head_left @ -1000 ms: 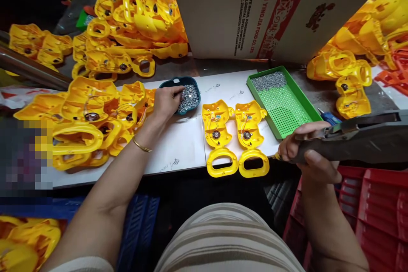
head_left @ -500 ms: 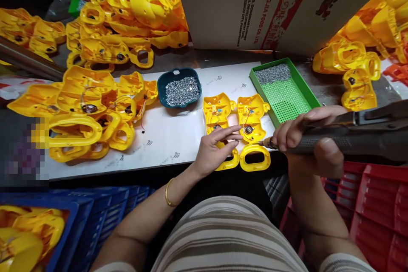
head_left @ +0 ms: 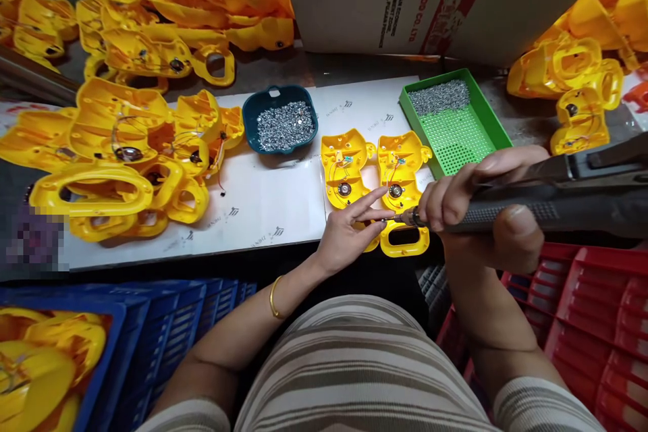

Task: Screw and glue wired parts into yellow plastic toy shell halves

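Note:
My right hand (head_left: 486, 206) is wrapped round a dark power screwdriver (head_left: 582, 189), whose bit points left. At that bit's tip are the pinched thumb and fingers of my left hand (head_left: 349, 229); what lies between them is too small to make out. Just beyond the fingertips lie two yellow shell halves with wires and round speakers, a left one (head_left: 344, 169) and a right one (head_left: 401, 165). A yellow ring-shaped handle (head_left: 405, 248) sits below the right shell. Another handle is partly hidden behind my left hand.
A dark teal bowl (head_left: 247, 123) and a green tray (head_left: 493, 123) hold small metal screws. Yellow shells (head_left: 121, 128) are heaped at left. A cardboard box (head_left: 344, 7) stands behind. Blue crates (head_left: 167, 331) and red crates (head_left: 582, 310) flank my body.
The screwdriver has moved left to my left fingertips, which have closed together near its bit. The whole view has shifted slightly.

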Tool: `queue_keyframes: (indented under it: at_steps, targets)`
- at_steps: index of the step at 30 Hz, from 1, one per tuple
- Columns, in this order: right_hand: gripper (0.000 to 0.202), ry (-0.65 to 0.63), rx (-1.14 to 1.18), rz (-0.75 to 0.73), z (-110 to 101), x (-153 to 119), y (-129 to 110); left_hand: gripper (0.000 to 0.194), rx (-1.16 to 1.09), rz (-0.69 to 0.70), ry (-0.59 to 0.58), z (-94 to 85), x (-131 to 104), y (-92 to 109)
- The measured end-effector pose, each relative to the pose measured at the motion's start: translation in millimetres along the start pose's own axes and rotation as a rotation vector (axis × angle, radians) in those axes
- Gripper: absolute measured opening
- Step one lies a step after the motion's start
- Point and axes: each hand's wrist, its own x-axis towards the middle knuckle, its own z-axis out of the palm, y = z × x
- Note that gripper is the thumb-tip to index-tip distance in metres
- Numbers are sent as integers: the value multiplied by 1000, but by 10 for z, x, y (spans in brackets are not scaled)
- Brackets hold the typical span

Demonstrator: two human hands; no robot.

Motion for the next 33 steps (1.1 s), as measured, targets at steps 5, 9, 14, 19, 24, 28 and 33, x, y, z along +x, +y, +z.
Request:
queue_keyframes:
  at_steps: [5,9,14,19,24,28,33]
  targets:
    - [22,-10,-34,2,-40,-16,41,50,171,46,58,-24,9,-66]
    - [25,-26,-54,7,-61,-21,52,12,313,190,18,-58,32,-80]
    - [31,30,-96,105,-85,-28,37,15,436,345,-39,-88,29,-80]
    - [31,-24,-62,150,-121,-31,7,17,568,444,-59,-80,-10,-93]
    - [28,-47,-37,173,-98,-50,-56,18,566,465,-55,-57,-27,-89]
    - [36,-4,-128,228,-117,-39,-105,19,654,443,-24,-62,-25,-87]
    - [21,8,-169,53,-195,46,11,30,933,559,69,-52,-32,-58]
